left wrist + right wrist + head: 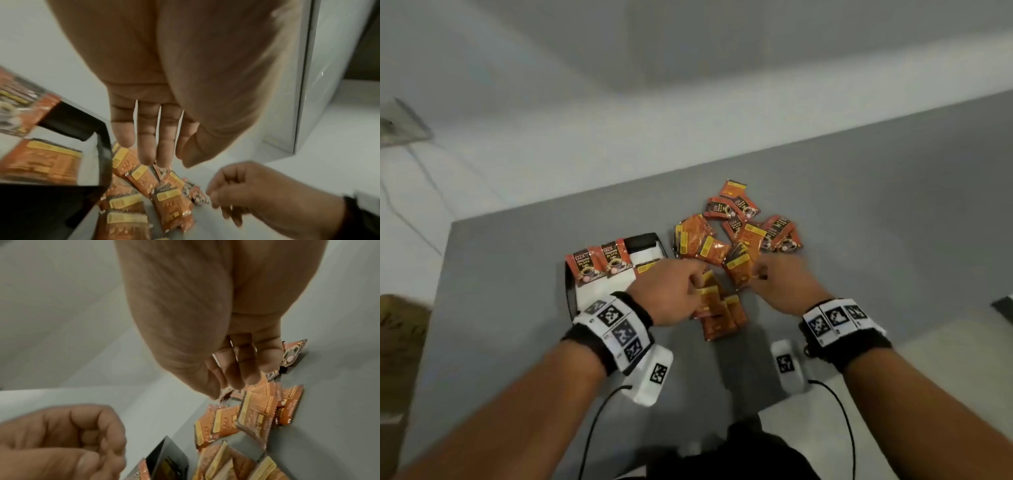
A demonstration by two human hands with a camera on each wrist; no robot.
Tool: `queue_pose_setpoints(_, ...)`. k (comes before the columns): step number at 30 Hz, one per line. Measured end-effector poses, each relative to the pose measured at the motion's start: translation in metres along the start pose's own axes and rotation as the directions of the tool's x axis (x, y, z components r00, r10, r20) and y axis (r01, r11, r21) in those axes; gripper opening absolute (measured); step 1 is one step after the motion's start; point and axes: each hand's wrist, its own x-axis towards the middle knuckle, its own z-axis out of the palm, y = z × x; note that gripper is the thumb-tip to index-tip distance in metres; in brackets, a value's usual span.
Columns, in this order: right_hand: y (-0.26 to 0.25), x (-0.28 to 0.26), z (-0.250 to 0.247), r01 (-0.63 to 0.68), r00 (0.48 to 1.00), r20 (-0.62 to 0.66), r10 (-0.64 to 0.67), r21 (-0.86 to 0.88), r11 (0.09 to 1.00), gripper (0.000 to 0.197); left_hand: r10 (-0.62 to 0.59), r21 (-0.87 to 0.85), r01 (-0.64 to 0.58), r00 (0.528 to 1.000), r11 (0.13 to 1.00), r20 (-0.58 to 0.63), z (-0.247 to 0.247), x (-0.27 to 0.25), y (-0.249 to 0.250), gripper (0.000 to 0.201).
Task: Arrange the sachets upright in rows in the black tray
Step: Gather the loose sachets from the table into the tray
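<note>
A black tray with a white floor sits left of centre on the grey table. Two red-black sachets stand upright along its far left, and one orange sachet lies flat beside them. A loose pile of orange sachets spreads to the tray's right. My left hand hovers over the near sachets, fingers pointing down and holding nothing. My right hand pinches the edge of a sachet at the pile's near side, thumb against fingertips.
The grey table ends in an edge at the far left and near right. Bare grey top lies right of the pile. A dark object shows at the right border. Cables run from both wrist units toward me.
</note>
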Motion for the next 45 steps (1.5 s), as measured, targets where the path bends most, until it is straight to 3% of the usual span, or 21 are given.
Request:
queue_pose_setpoints(4, 0.001, 0.032, 0.017, -0.123, 0.992, -0.036, 0.122, -0.036, 0.992, 0.024, -0.103, 0.183, 0.076, 0.984, 0.98, 0.143, 0.028, 0.032, 0.025, 0.018)
queue_pose_setpoints(8, 0.006, 0.045, 0.034, -0.137, 0.99, -0.043, 0.135, -0.054, 0.989, 0.049, -0.147, 0.344, 0.09, 0.979, 0.935, 0.142, 0.063, 0.05, 0.029, 0.034)
queue_pose_setpoints(11, 0.012, 0.049, 0.045, -0.081, 0.992, -0.099, 0.074, -0.066, 0.995, 0.044, -0.227, 0.429, 0.157, 0.967, 0.889, 0.116, 0.074, 0.056, 0.027, 0.049)
queue_pose_setpoints(15, 0.022, 0.055, 0.044, 0.049, 0.99, -0.129, -0.054, -0.044, 0.998, 0.033, -0.293, 0.41, 0.228, 0.951, 0.883, 0.101, 0.08, 0.064, 0.025, 0.075)
queue_pose_setpoints(19, 0.024, 0.061, 0.037, 0.135, 0.99, -0.024, -0.135, -0.022, 0.991, 0.025, -0.321, 0.383, 0.276, 0.946, 0.882, 0.057, 0.084, 0.064, 0.024, 0.061)
queue_pose_setpoints(22, 0.022, 0.066, 0.023, 0.163, 0.984, 0.045, -0.171, 0.131, 0.978, 0.013, -0.333, 0.371, 0.29, 0.941, 0.882, 0.054, 0.082, 0.063, 0.025, 0.059)
queue_pose_setpoints(25, 0.025, 0.071, -0.002, 0.14, 0.989, 0.0, -0.145, 0.245, 0.959, 0.007, -0.325, 0.352, 0.292, 0.945, 0.889, 0.035, 0.078, 0.063, 0.029, 0.062)
queue_pose_setpoints(27, 0.031, 0.077, -0.012, 0.064, 0.998, 0.002, -0.067, 0.289, 0.955, 0.028, -0.334, 0.291, 0.314, 0.943, 0.903, 0.017, 0.075, 0.063, 0.03, 0.058)
queue_pose_setpoints(29, 0.035, 0.083, -0.013, -0.011, 0.999, 0.053, -0.003, 0.272, 0.962, 0.042, -0.325, 0.178, 0.32, 0.946, 0.931, 0.002, 0.068, 0.064, 0.031, 0.052)
queue_pose_setpoints(33, 0.035, 0.092, 0.002, -0.002, 0.994, 0.111, -0.012, 0.122, 0.993, 0.012, -0.304, 0.018, 0.304, 0.953, 0.953, 0.008, 0.051, 0.066, 0.032, 0.022)
queue_pose_setpoints(34, 0.034, 0.092, 0.008, 0.003, 0.992, 0.126, -0.017, 0.111, 0.994, 0.012, -0.306, -0.021, 0.307, 0.951, 0.952, 0.036, 0.05, 0.067, 0.033, 0.019)
queue_pose_setpoints(36, 0.031, 0.089, 0.017, -0.012, 0.992, 0.123, -0.002, 0.111, 0.994, 0.026, -0.295, -0.044, 0.302, 0.949, 0.952, 0.11, 0.053, 0.066, 0.037, 0.023)
queue_pose_setpoints(40, 0.028, 0.077, 0.033, -0.054, 0.998, 0.04, 0.053, 0.041, 0.998, 0.068, -0.268, 0.113, 0.251, 0.945, 0.961, 0.187, 0.07, 0.062, 0.041, 0.034)
queue_pose_setpoints(45, 0.03, 0.075, 0.047, 0.038, 0.996, -0.073, -0.045, -0.093, 0.995, 0.068, -0.267, 0.219, 0.221, 0.94, 0.951, 0.212, 0.085, 0.055, 0.033, 0.05)
